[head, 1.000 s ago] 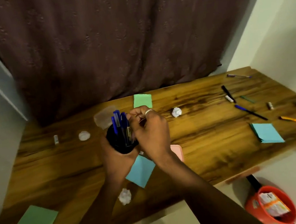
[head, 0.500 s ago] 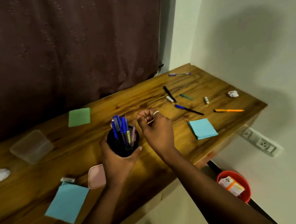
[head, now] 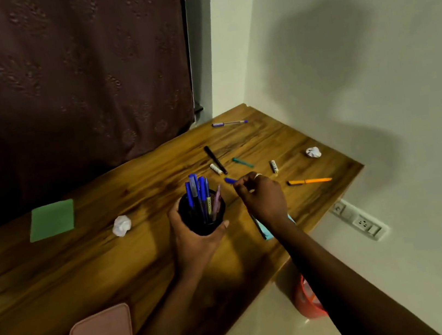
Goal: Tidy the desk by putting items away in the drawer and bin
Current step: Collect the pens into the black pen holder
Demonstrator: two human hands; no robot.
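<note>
head view: your left hand point(head: 194, 246) curls its fingers round the pen holder point(head: 202, 216), probably to have it close; your right hand point(head: 264, 199) pinches the blue pen point(head: 230, 180) just right of the holder.

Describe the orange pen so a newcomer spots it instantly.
Go to the right end of the wooden desk, by the white wall. Right of the right hand, near the desk edge, lies the orange pen. Black-tipped, it is the only orange one; nearby pens are blue, black or green.
</note>
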